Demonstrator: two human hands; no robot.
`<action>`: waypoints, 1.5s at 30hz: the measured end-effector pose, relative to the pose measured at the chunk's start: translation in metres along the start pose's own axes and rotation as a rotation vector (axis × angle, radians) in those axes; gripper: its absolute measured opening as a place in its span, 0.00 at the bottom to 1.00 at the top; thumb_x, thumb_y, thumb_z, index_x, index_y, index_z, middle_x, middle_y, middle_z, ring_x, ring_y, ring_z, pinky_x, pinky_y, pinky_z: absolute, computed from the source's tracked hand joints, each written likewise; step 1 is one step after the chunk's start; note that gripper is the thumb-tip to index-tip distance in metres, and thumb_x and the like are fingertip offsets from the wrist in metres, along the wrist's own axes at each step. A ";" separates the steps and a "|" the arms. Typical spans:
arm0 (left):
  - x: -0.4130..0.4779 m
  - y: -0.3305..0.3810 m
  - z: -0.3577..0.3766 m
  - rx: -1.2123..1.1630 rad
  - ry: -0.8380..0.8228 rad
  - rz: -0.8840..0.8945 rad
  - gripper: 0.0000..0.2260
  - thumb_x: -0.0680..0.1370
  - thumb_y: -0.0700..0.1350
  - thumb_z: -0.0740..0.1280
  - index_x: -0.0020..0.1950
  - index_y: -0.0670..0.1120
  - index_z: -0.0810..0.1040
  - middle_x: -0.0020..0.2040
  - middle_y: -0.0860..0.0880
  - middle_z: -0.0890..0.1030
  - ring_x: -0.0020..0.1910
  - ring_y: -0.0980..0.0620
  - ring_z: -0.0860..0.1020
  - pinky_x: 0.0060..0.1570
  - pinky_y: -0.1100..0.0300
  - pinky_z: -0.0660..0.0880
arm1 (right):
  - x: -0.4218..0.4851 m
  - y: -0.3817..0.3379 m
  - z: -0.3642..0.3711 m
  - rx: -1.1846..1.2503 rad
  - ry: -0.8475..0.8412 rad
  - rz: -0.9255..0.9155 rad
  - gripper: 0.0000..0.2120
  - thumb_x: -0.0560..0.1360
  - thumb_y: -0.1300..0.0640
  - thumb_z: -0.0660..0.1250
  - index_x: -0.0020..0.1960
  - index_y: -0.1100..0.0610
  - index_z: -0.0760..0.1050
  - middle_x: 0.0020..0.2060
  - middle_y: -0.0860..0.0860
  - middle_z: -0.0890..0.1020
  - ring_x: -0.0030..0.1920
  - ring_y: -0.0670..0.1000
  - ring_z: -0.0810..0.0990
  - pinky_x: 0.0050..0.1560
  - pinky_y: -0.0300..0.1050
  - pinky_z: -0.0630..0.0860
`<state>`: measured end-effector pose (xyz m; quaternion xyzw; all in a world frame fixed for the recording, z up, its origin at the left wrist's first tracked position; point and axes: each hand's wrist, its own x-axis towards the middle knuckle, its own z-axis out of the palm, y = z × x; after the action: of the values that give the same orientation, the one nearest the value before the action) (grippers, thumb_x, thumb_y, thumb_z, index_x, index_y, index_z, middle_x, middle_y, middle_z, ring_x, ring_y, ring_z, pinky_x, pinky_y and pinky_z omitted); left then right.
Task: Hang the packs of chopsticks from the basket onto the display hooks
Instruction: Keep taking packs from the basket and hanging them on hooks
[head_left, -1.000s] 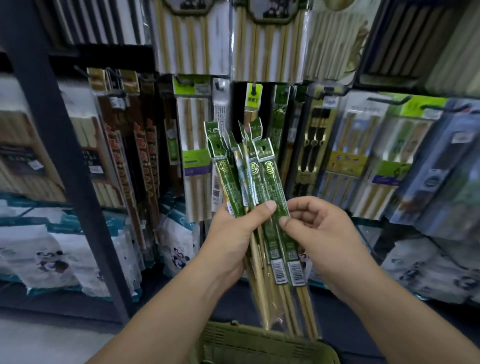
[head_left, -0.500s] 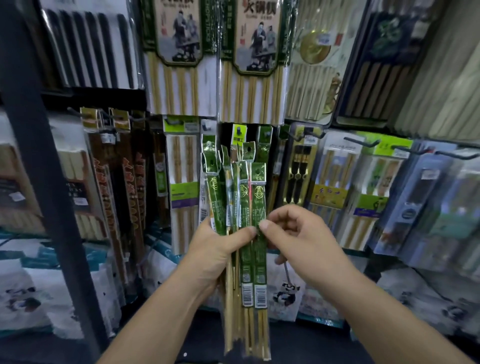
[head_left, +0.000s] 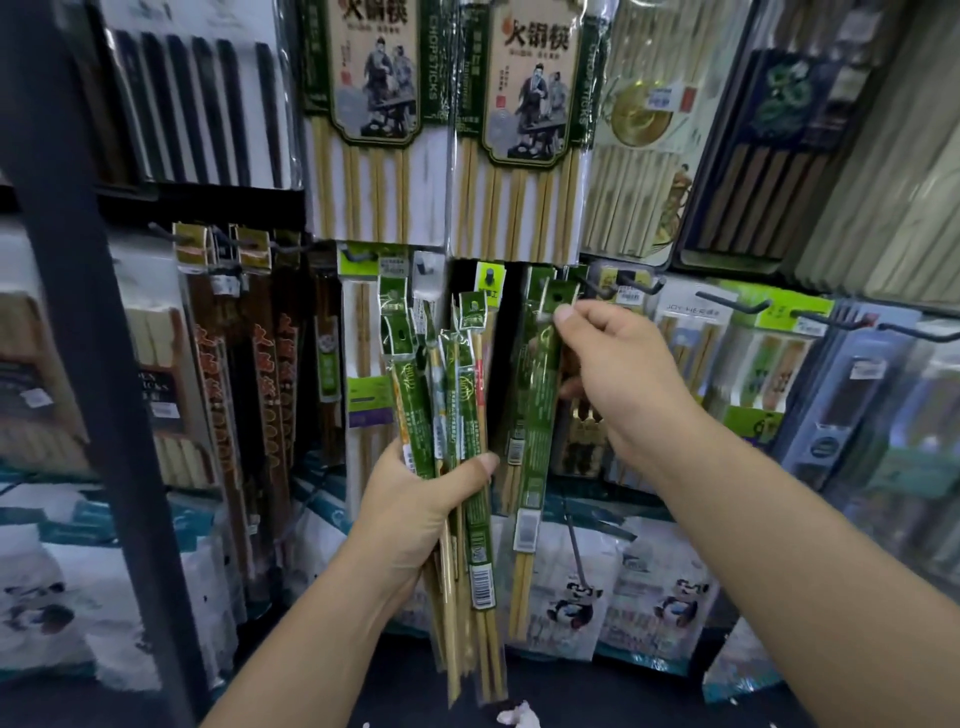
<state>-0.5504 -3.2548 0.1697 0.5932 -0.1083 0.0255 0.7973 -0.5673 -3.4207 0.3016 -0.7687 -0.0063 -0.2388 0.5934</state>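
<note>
Gripping a fanned bundle of packs (head_left: 451, 415) closest to the body, the person's left hand (head_left: 415, 501) had fingers and thumb wrapped round the middle of the bundle. The green header ends stood up and the bare bamboo tips hung down past the wrist. A little farther out, the right hand (head_left: 621, 384) pinched a single pack (head_left: 535, 415) just under its header, thumb tip beside the punched hang hole (head_left: 557, 299). That pack stood nearly upright, its long axis running top to bottom, header up and leaning slightly right, barcode end down. It was held clear of the bundle and just beside a dark display hook (head_left: 597, 288). The hole did not look threaded yet. I judged the hanging of this one pack to be the step in hand. The next move would call for lining the small hole up with the hook's upturned tip and pushing the pack back along it. Behind, large hot-pot chopstick cards (head_left: 379, 104) hung on the wall. The basket was out of sight.
</note>
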 end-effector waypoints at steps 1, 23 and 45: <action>0.000 0.000 -0.001 0.002 0.004 -0.001 0.16 0.70 0.41 0.82 0.55 0.44 0.84 0.50 0.47 0.89 0.51 0.48 0.87 0.46 0.60 0.83 | 0.005 -0.005 0.000 0.016 0.014 0.000 0.11 0.84 0.52 0.62 0.46 0.48 0.81 0.49 0.60 0.85 0.42 0.51 0.80 0.29 0.34 0.75; -0.006 -0.005 -0.005 0.092 0.009 -0.013 0.18 0.69 0.48 0.81 0.56 0.48 0.84 0.51 0.51 0.88 0.50 0.51 0.87 0.52 0.52 0.79 | 0.027 0.004 0.014 -0.208 0.063 -0.026 0.21 0.84 0.52 0.61 0.38 0.65 0.69 0.29 0.55 0.63 0.32 0.53 0.65 0.39 0.45 0.69; -0.008 -0.006 -0.002 0.152 -0.086 0.093 0.17 0.73 0.39 0.80 0.59 0.49 0.81 0.49 0.55 0.88 0.48 0.58 0.86 0.42 0.71 0.78 | -0.024 0.028 0.027 0.009 -0.140 -0.044 0.01 0.79 0.55 0.72 0.48 0.51 0.81 0.40 0.54 0.83 0.37 0.46 0.81 0.34 0.39 0.77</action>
<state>-0.5568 -3.2540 0.1620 0.6468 -0.1676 0.0449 0.7426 -0.5702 -3.3974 0.2619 -0.7805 -0.0655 -0.1974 0.5895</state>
